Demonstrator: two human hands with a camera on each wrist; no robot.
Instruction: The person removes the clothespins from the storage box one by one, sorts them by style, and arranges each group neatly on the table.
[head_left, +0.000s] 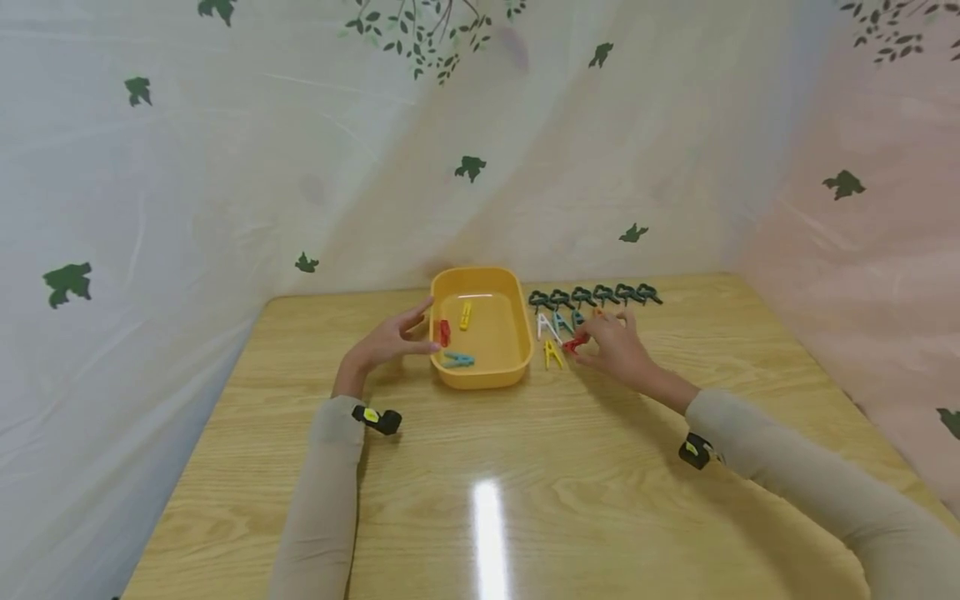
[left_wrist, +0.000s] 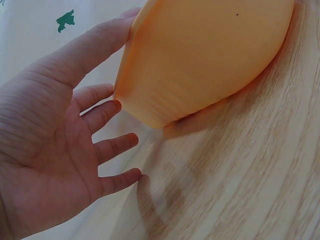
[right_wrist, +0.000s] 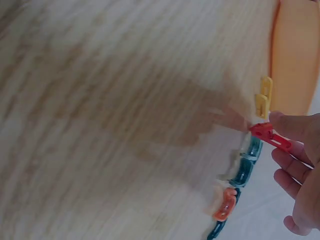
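A yellow plastic tray (head_left: 486, 380) stands on the table, holding a yellow clothespin (head_left: 466, 316), a red clothespin (head_left: 445, 333) and a blue one (head_left: 459, 359). My left hand (head_left: 387, 341) is at its left side. In the left wrist view, the thumb touches the tray's rim, and the fingers are spread and fairly straight. Right of the tray, my right hand (head_left: 617, 350) pinches another red clothespin (right_wrist: 270, 137) between thumb and fingers, just at the table. Beside that clothespin lies a yellow clothespin (head_left: 552, 355). A white clothespin (head_left: 548, 327) and teal ones (head_left: 562, 322) lie behind.
A row of several dark green clips (head_left: 582, 296) lies along the back of the wooden table (head_left: 420, 500). An orange clothespin (right_wrist: 225, 204) is close to the right hand. Behind the table hangs a pale cloth (head_left: 360, 167) with leaf and bird prints.
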